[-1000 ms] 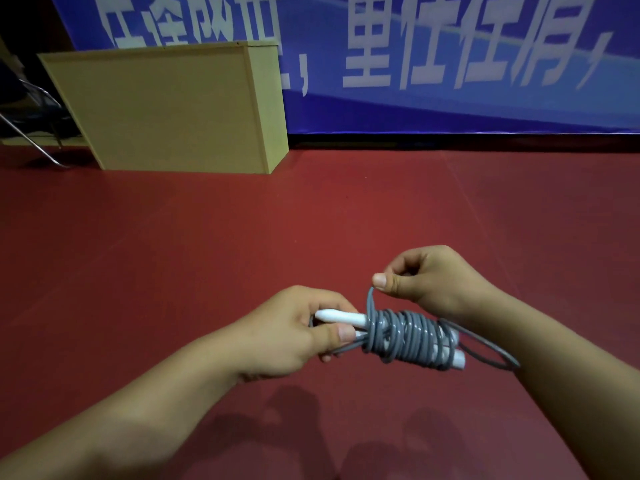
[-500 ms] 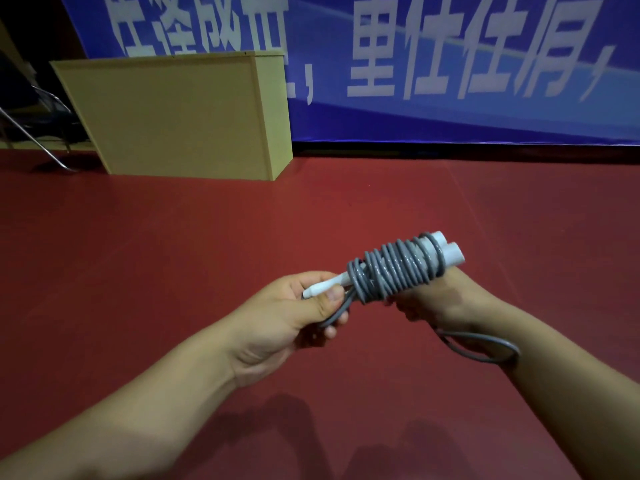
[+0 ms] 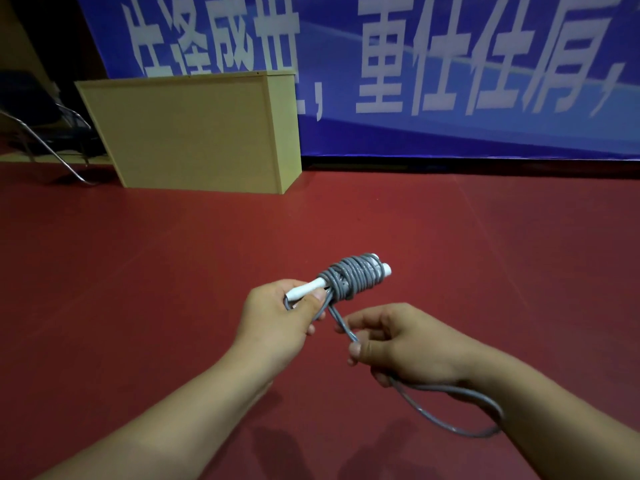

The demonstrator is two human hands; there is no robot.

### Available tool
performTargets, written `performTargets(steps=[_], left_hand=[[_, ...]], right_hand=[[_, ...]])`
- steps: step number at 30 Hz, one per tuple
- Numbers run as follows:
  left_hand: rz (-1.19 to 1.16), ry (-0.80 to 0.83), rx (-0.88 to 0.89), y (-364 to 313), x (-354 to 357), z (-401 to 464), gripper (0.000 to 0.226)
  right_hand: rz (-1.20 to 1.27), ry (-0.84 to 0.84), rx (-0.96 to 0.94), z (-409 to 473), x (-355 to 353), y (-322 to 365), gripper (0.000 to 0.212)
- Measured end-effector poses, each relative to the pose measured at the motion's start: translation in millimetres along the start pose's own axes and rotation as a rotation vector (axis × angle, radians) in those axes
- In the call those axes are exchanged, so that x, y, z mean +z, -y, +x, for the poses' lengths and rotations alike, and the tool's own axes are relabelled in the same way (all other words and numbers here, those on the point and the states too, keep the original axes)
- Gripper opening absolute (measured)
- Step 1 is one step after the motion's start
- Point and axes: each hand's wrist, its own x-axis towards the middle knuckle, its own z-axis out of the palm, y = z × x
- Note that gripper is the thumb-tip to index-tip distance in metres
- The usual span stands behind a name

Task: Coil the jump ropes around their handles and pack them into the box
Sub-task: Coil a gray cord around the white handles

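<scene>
Two white handles [image 3: 311, 289] sit in your left hand [image 3: 277, 317], thumb and fingers curled round their near ends, grey rope [image 3: 353, 280] coiled around them. Your right hand [image 3: 398, 344] pinches the loose rope tail, which loops below your wrist above the red floor [image 3: 138, 289].

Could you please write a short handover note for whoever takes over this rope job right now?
Left hand: grips the narrow ends of the white handles, held out over the red floor.
Right hand: pinches the loose grey rope just below the coil.
Done: most of the rope is wound into a coil around the handles.
Left: a loose loop hanging under the right wrist needs winding on and securing. Then the bundle goes into the box; the tan box stands on the floor ahead to the left, its inside out of view.
</scene>
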Motion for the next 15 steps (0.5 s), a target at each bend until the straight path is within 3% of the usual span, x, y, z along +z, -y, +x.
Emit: performTargets(steps=[5, 9, 15], left_hand=[[0.356, -0.106, 0.123, 12.0, -9.2, 8.5, 0.014], [0.566, -0.146, 0.169, 22.4, -18.1, 14.5, 0.010], [0.706, 0.085, 0.108, 30.6, -21.2, 15.6, 0.010]], right_hand=[[-0.040, 0.051, 0.075, -3.4, 3.7, 1.3, 0.010], [-0.153, -0.070, 0.048, -6.0, 3.6, 3.2, 0.015], [-0.421, -0.296, -0.040, -1.4, -4.5, -1.4, 0.026]])
